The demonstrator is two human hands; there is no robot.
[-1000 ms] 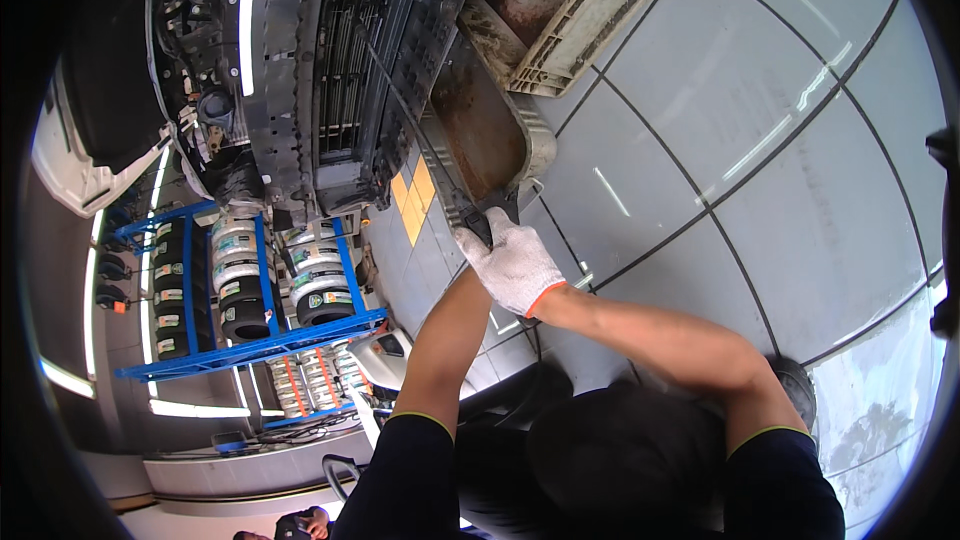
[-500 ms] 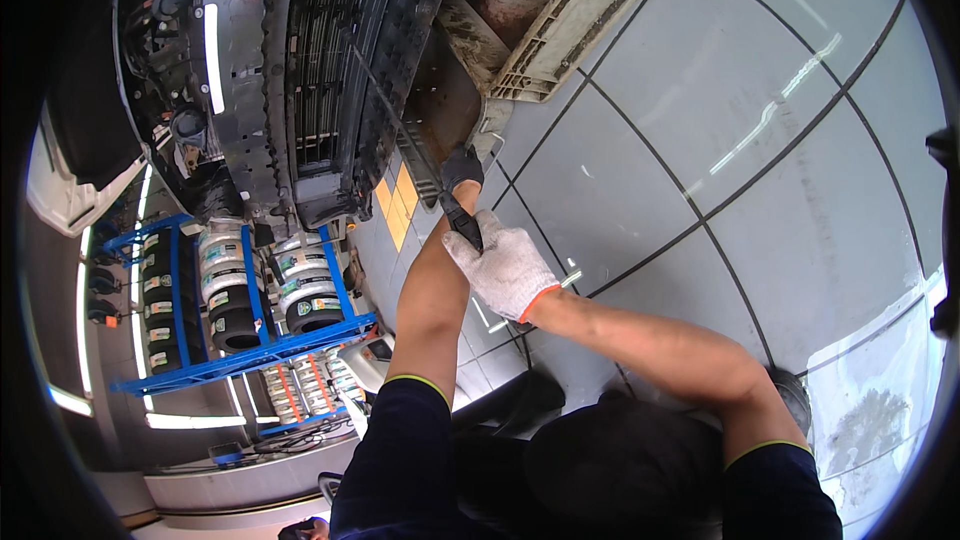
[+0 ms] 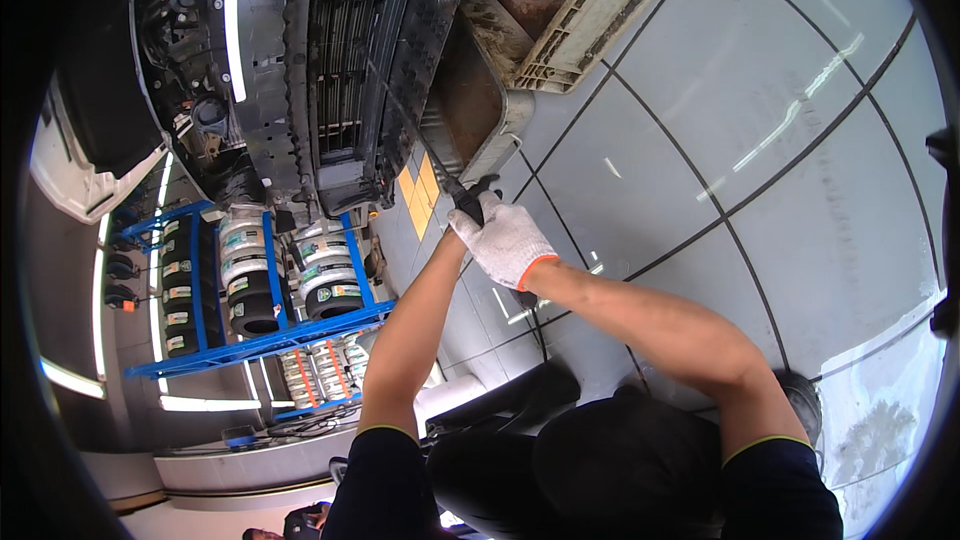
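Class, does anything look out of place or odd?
Yes: the gloves seem mismatched. The right hand, gripping a wand, wears a pale glove; the left hand, partly hidden, looks dark-gloved. The car front also looks stripped, its inner parts exposed.

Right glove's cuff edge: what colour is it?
Cuff edge: orange; it shows best in the head view.

Head-worn fisheye, downward over hands [image 3: 507, 245]
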